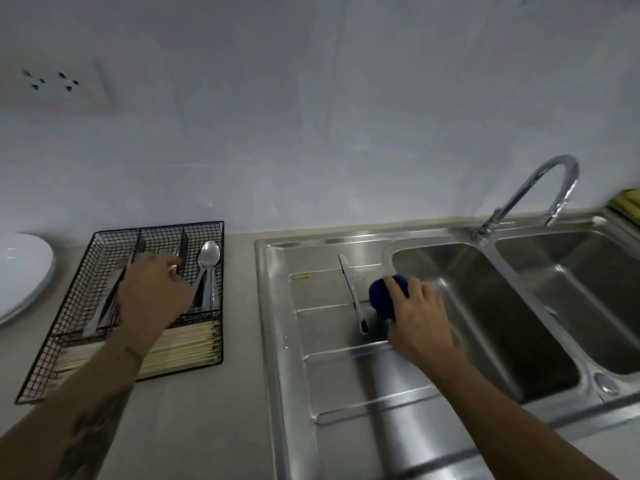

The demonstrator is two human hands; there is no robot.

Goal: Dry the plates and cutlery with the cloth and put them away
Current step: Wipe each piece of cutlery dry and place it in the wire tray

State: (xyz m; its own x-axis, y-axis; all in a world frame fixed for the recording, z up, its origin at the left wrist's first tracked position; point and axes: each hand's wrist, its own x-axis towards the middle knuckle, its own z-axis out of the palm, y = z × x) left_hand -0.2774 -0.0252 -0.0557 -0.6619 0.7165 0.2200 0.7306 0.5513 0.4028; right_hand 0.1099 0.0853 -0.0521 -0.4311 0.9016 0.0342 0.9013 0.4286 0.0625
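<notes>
Nearest me, my two bare forearms reach out over the grey table point(207, 410). My left hand point(152, 292) is over the black wire cutlery tray point(62, 344), which sits on the table left of the steel sink unit point(277, 341). The near compartment of the tray holds a row of pale chopsticks point(180, 348) lying crosswise. My left grip is curled, fingertips down in the middle compartment, and something metallic shows at the fingertips; it is too blurred for me to tell whether I have hold of it. In the right compartment, just beside my fingers, lie spoons point(207, 271), bowls toward the wall. Flatware in the left compartment shows partly under my wrist.

My right hand point(419, 313) is over the ribbed draining board, next to the near basin point(485, 313). Its grip is closed around a bunched dark blue cloth point(381, 296), which bulges out at my fingers. Just left of the cloth a knife point(351, 289) lies on the draining board, tip toward the wall, apart from my hand.

Farther off, a white plate point(20, 271) rests at the left edge of the table. The curved tap point(540, 188) rises behind the sink, between the two basins, before a pale tiled wall point(311, 116).
</notes>
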